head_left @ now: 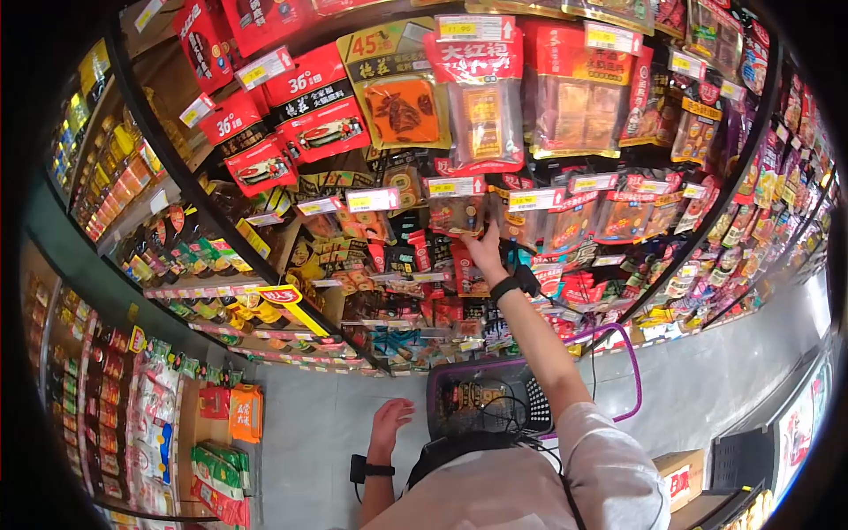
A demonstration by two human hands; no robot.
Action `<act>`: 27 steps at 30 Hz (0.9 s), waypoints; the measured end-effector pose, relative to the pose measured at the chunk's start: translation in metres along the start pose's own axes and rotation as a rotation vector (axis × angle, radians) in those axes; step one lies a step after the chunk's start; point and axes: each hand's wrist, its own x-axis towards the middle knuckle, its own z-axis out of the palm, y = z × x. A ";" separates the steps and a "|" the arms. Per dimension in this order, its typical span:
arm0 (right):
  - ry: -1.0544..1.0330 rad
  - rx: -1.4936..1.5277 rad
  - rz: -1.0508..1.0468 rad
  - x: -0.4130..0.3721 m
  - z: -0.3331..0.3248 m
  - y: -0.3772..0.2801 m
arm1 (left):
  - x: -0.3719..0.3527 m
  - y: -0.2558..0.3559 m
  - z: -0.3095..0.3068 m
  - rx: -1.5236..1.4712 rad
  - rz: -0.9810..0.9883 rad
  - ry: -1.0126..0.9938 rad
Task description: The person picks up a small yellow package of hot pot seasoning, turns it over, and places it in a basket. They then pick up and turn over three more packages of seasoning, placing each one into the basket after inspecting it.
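My right hand [483, 250] reaches up to the shelf front, its thumb and fingers closed at the lower right edge of a hanging packet of hot pot seasoning [455, 215]. A white price tag [454, 186] covers the top of that packet. Similar packets [521, 225] hang just to its right. Low on the left, my left hand [390, 427] is held in the air with loosely curled fingers, and nothing is in it. A black shopping basket [433, 402] with a purple handle [638, 371] is in front of my body; dark packets show inside it.
Large red packets [478, 106] hang in the row above. Dark shelf uprights [199, 190] frame this section. Another shelf of bottles and bags [106, 406] stands at left, by the grey floor [305, 424]. A cardboard box [682, 477] sits at lower right.
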 end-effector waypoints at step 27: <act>-0.326 0.531 0.319 0.016 0.011 -0.015 | 0.032 -0.004 -0.046 0.008 -0.052 -0.109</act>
